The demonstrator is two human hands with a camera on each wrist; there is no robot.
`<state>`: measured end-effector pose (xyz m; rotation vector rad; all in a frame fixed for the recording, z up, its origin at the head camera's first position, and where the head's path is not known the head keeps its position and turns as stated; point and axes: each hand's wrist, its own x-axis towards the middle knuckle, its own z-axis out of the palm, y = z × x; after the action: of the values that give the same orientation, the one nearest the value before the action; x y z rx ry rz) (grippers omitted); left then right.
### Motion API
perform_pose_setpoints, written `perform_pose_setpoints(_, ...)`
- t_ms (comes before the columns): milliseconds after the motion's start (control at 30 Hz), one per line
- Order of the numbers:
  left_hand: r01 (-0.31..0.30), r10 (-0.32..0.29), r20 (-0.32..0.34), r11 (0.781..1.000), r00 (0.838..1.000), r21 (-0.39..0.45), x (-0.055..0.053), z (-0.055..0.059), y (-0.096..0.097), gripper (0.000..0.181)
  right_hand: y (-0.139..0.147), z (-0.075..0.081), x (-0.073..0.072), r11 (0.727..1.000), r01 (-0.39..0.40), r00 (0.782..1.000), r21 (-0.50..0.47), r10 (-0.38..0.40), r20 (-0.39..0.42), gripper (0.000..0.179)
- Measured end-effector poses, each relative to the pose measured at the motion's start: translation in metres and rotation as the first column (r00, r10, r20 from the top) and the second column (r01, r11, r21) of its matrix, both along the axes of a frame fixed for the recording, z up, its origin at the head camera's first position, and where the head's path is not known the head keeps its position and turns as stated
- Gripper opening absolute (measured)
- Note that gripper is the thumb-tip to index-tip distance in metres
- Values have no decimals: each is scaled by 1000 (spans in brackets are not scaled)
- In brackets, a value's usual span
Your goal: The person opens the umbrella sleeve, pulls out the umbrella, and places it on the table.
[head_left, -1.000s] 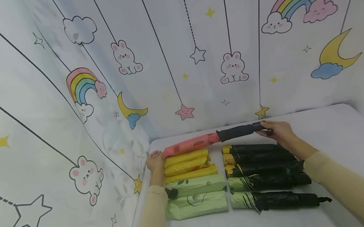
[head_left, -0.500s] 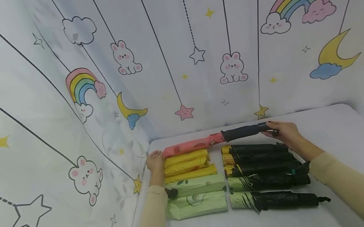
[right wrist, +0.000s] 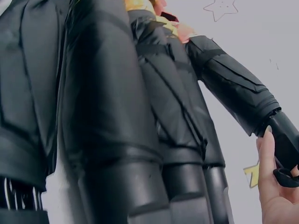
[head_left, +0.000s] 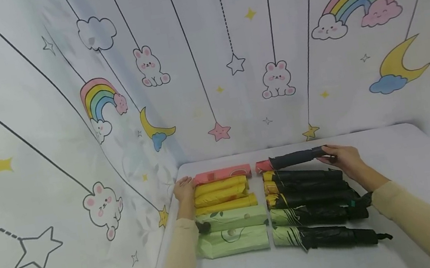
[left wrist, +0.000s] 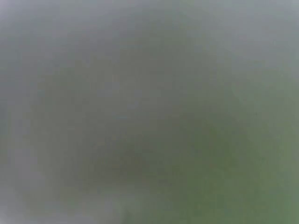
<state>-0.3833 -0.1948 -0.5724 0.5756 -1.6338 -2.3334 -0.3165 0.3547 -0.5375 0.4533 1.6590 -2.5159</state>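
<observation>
In the head view, my left hand (head_left: 184,190) holds the left end of a flat red umbrella sleeve (head_left: 223,174) at the back of the bed-like surface. Just right of it, apart by a narrow gap, lies a folded black umbrella (head_left: 291,159) with a red end facing the sleeve. My right hand (head_left: 345,158) grips its dark handle end. In the right wrist view, fingers (right wrist: 267,154) hold the handle (right wrist: 282,140), and a black loop (right wrist: 286,177) hangs by them. The left wrist view is only a grey-green blur.
In front lie yellow sleeves (head_left: 220,194) and green sleeves (head_left: 235,242) in a left column. Folded black umbrellas with yellow ends (head_left: 308,196) and green ends (head_left: 330,235) line the right column. A printed white curtain (head_left: 245,111) borders the back and left.
My right hand has drawn the black umbrella to the right, so its red end now sits clear of the red sleeve. The left hand and sleeve stay almost where they were.
</observation>
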Motion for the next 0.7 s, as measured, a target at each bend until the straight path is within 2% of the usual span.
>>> perform_pose_setpoints(67,7,-7,4,1000,1000,-25,1,0,-1,44,3,-3,0,1000,3,1000,-3,-3,2,81)
perform_pose_setpoints(167,28,-27,16,998,1000,-65,3,-1,-2,45,8,-9,0,999,-29,999,43,29,-14,79)
perform_pose_setpoints(300,51,-50,22,997,999,-56,4,-1,-3,42,16,-21,1,981,-77,994,176,89,-64,73)
perform_pose_setpoints(367,52,-51,17,998,999,-35,4,-1,-4,41,19,-28,1,962,-85,990,260,111,-90,70)
perform_pose_setpoints(433,47,-46,12,999,999,-27,4,-1,-5,42,20,-33,1,918,-92,985,386,140,-97,67)
perform_pose_setpoints(467,39,-39,6,999,999,-13,4,0,-5,41,21,-36,0,880,-98,984,464,156,-87,67)
perform_pose_setpoints(500,37,-37,4,999,999,-8,4,0,-5,41,22,-38,-1,837,-102,985,537,161,-64,67)
perform_pose_setpoints(567,36,-36,-3,999,999,-11,3,-1,-6,41,23,-40,-2,729,-119,984,674,176,-17,67)
perform_pose_setpoints(600,39,-39,-6,999,999,-21,3,-1,-6,41,24,-41,-2,686,-129,984,716,181,4,67)
perform_pose_setpoints(633,43,-43,-8,999,999,-30,2,-2,-6,40,24,-41,-2,652,-139,983,746,184,22,67)
perform_pose_setpoints(700,61,-62,-4,995,998,-82,1,-3,-6,40,23,-41,1,613,-143,983,777,177,41,66)
